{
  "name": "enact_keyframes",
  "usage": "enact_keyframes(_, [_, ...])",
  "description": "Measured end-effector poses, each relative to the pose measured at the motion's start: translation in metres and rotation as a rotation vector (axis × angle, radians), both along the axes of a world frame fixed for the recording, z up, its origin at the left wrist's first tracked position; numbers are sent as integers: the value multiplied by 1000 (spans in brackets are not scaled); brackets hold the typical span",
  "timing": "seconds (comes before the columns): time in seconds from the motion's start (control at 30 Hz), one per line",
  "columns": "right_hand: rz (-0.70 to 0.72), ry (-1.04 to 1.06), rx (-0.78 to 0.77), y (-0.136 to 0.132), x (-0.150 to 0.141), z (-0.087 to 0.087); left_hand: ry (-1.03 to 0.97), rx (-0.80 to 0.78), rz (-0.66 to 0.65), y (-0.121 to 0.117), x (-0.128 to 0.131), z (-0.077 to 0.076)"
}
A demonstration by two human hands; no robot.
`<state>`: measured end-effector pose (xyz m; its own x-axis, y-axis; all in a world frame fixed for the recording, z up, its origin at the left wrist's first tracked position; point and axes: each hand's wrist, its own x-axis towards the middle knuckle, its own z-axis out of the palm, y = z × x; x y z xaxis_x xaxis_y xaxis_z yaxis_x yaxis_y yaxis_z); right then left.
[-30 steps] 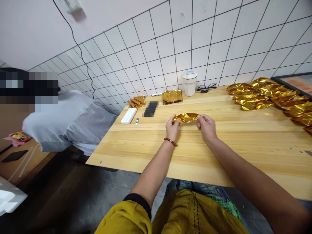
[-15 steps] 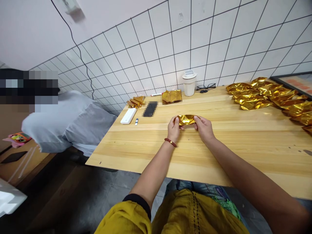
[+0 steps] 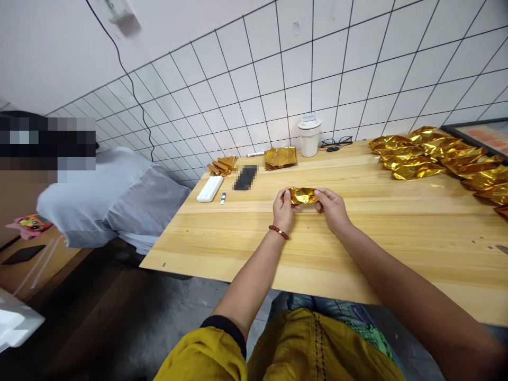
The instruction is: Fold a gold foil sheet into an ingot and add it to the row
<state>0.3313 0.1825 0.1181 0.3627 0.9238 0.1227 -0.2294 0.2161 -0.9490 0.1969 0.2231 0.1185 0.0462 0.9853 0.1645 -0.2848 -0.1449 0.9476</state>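
A small folded piece of shiny gold foil paper (image 3: 303,196) is held between my two hands, just above the wooden table (image 3: 238,238). My left hand (image 3: 283,205) grips its left end, thumb on top; a beaded bracelet circles that wrist. At the other end, my right hand (image 3: 332,207) pinches the gold paper between thumb and fingers. The fingers under the paper are partly hidden. Farther back lies a flat stack of gold foil sheets (image 3: 280,158). Several puffed, folded gold foil pieces (image 3: 416,153) lie in rows at the right.
A white lidded cup (image 3: 309,138) and black glasses (image 3: 336,142) stand by the tiled wall. Toward the left lie gold strips (image 3: 222,166), a blurred dark object (image 3: 246,178), a white box (image 3: 210,189) and a small tube (image 3: 223,198). Another person (image 3: 115,196) sits at the left.
My right thumb has shifted slightly left along the gold paper. Both hands still hold it in nearly the same place, and the view has shifted a little.
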Motion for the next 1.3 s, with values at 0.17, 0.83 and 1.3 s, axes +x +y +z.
enact_keyframes(0.17, [-11, 61, 13, -1, 2, 2, 47, -49, 47, 0, 1, 1])
enact_keyframes(0.83, [-24, 35, 15, 3, 1, 0, 58, 48, -33, -8, 4, 3])
enact_keyframes(1.3, [-104, -130, 2, 2, 0, -8, 74, -37, -37, -6, 3, 0])
